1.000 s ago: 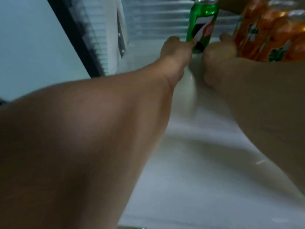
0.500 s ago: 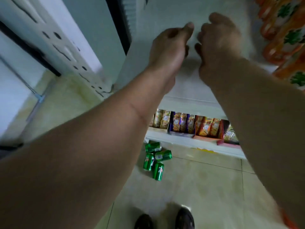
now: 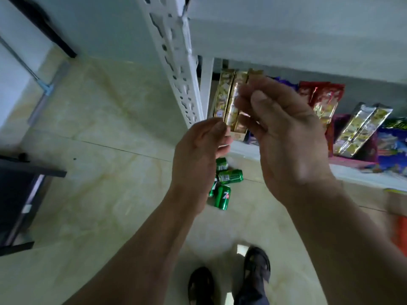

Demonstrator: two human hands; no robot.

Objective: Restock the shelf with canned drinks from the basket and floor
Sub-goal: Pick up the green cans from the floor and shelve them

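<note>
Both my left hand [image 3: 198, 148] and right hand [image 3: 284, 137] are empty with fingers loosely apart; the green aluminium drink cans [image 3: 230, 176] on the floor look stiff, smooth, probably heavy, so I grip around the body

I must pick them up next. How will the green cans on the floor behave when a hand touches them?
The green cans lie on their sides on smooth tile floor, so a nudge would probably roll them. They look undented, likely full, so fairly heavy for their size. Their glossy metal may be slippery.

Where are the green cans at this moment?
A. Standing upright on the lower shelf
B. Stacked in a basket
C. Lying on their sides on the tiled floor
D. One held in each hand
C: the green cans lie on their sides on the floor, below both empty hands, left hand and right hand.
</note>
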